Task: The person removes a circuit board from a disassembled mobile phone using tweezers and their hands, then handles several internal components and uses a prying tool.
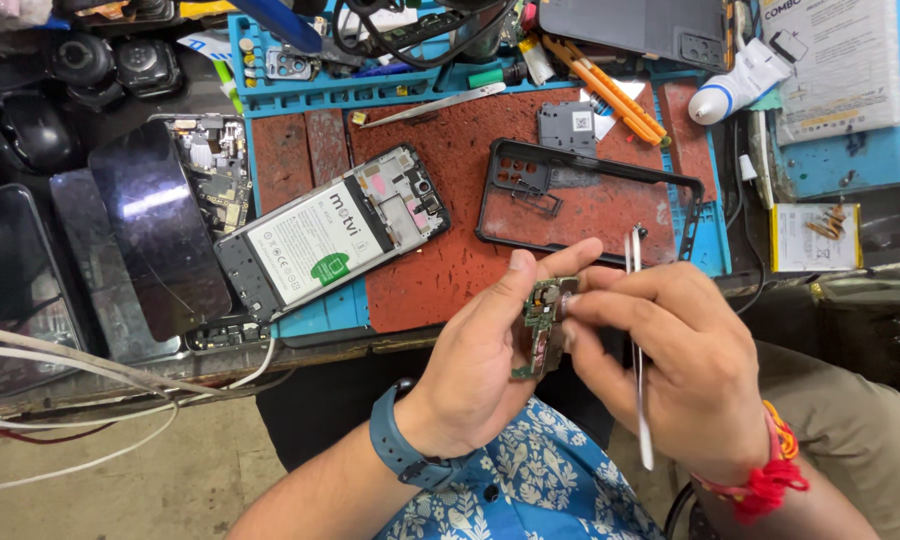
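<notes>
Above red mat [440,270], left hand [485,350] gripping green circuit board [542,325]

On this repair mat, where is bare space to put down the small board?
Free: red mat between the opened phone and black frame, and the strip left of the tweezers. Crowded: the tool tray on top, and spare screens at left.

left hand [480,365] gripping circuit board [542,325]; right hand [685,370], tweezers [638,340]

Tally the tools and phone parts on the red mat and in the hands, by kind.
Opened phone with battery: 1
Black phone frame: 1
Grey square part: 1
Tweezers, on the mat and in the right hand: 2
Circuit board, left hand: 1
Total: 6
</notes>
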